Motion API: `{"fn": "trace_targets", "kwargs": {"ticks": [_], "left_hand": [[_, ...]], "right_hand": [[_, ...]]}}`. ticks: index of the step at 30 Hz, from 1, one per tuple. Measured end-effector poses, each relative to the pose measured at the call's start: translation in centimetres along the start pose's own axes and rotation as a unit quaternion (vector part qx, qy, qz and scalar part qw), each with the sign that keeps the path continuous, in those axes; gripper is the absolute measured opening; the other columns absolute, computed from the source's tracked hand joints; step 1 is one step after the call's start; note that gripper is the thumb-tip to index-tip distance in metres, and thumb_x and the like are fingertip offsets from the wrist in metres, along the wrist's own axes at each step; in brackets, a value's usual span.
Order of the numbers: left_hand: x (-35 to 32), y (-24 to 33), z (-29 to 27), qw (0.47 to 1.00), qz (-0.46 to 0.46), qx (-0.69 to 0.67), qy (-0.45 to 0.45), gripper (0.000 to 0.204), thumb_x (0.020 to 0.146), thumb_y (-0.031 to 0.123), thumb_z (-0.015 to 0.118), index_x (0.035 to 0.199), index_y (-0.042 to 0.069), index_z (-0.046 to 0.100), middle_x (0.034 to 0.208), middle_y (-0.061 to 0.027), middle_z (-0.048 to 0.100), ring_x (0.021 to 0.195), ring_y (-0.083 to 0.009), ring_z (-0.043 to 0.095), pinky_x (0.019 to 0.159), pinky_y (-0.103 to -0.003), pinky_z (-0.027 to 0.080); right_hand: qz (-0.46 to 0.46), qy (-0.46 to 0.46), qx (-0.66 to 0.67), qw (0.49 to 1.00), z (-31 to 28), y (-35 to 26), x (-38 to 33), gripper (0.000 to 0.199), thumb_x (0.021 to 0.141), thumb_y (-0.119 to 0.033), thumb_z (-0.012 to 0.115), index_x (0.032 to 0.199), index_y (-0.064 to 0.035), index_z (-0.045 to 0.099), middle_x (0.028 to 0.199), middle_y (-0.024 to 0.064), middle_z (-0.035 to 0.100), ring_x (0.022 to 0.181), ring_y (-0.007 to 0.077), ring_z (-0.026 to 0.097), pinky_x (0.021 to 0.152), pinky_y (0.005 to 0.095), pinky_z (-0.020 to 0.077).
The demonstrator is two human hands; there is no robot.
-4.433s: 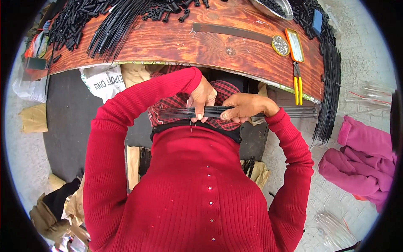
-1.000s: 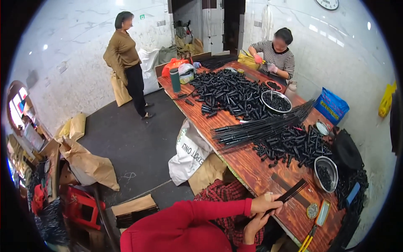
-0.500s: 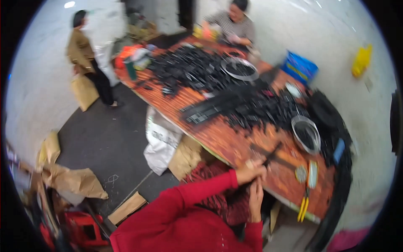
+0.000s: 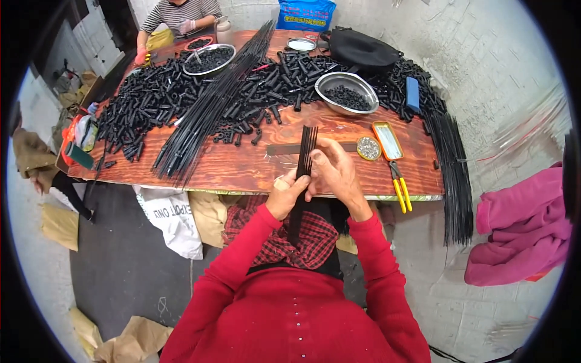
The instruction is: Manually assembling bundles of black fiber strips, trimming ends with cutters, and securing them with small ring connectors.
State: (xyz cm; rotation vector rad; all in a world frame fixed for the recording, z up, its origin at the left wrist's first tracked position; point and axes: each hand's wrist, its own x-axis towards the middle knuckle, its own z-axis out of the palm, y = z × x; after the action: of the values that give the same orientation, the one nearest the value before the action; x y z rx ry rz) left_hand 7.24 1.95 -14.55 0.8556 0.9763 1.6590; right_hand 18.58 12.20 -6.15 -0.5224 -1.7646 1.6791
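A bundle of thin black rods (image 4: 307,145) stands nearly upright at the near edge of the table, its upper ends slightly fanned. My left hand (image 4: 283,193), with a pale wrap on one finger, is closed around the bundle low down. Curled in from the other side, my right hand (image 4: 339,175) has its thumb and fingers against the rods; its inner fingers are partly hidden. Below the hands, the bundle's lower end hangs over a red-and-black checked cloth (image 4: 311,239) on my lap.
Behind the hands lies a dark flat strip (image 4: 284,149). To the right are a round dish of small metal pieces (image 4: 368,148), an orange-rimmed tray (image 4: 376,126) and yellow-handled pliers (image 4: 400,187). Black tubes (image 4: 148,100), long rods (image 4: 212,112) and a metal bowl (image 4: 345,109) fill the far side.
My view has swung round to face the table squarely. The hands, close together at the table edge before, now hold the rods upright, with the right hand raised beside them.
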Motion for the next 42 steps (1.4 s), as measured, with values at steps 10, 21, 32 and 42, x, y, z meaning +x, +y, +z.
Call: {"fn": "trace_targets", "kwargs": {"ticks": [10, 21, 32, 42], "left_hand": [[-0.5, 0.6, 0.3, 0.998, 0.012, 0.043, 0.051, 0.025, 0.102, 0.022, 0.055, 0.117, 0.004, 0.060, 0.090, -0.0025, 0.065, 0.077, -0.0119, 0.062, 0.071, -0.028, 0.051], [1.6, -0.4, -1.7, 0.997, 0.005, 0.077, 0.004, 0.035, 0.105, 0.028, 0.047, 0.109, 0.000, 0.066, 0.086, -0.0047, 0.070, 0.074, -0.0119, 0.066, 0.070, -0.027, 0.052], [1.2, -1.3, -0.2, 0.999, -0.017, -0.037, -0.020, 0.036, 0.105, 0.032, 0.048, 0.095, 0.003, 0.067, 0.079, -0.0022, 0.068, 0.074, -0.0107, 0.064, 0.071, -0.025, 0.050], [0.8, 2.5, -1.2, 0.994, 0.103, 0.029, 0.007, 0.042, 0.106, 0.031, 0.045, 0.133, 0.001, 0.057, 0.135, -0.0067, 0.058, 0.126, -0.0165, 0.052, 0.109, -0.033, 0.039]], "right_hand": [[0.087, -0.075, -0.006, 0.993, 0.9, -1.1, 2.5, 0.024, 0.097, -0.024, 0.060, 0.095, -0.0006, 0.064, 0.079, 0.0056, 0.068, 0.048, 0.0119, 0.057, 0.041, 0.0272, 0.0439], [0.101, -0.057, 0.067, 0.991, 0.7, 0.3, 3.6, 0.021, 0.099, -0.013, 0.056, 0.108, 0.0047, 0.061, 0.092, 0.0139, 0.072, 0.048, 0.0154, 0.058, 0.042, 0.0262, 0.0453], [0.075, -0.060, 0.019, 0.995, -0.7, 0.9, 3.5, 0.023, 0.097, -0.016, 0.062, 0.108, 0.0031, 0.064, 0.092, 0.0104, 0.072, 0.068, 0.0111, 0.062, 0.062, 0.0247, 0.0490], [0.004, -0.055, -0.110, 0.992, 0.2, -2.8, 1.8, 0.019, 0.096, -0.014, 0.063, 0.101, 0.0037, 0.070, 0.088, 0.0029, 0.070, 0.083, 0.0094, 0.062, 0.075, 0.0251, 0.0494]]}}
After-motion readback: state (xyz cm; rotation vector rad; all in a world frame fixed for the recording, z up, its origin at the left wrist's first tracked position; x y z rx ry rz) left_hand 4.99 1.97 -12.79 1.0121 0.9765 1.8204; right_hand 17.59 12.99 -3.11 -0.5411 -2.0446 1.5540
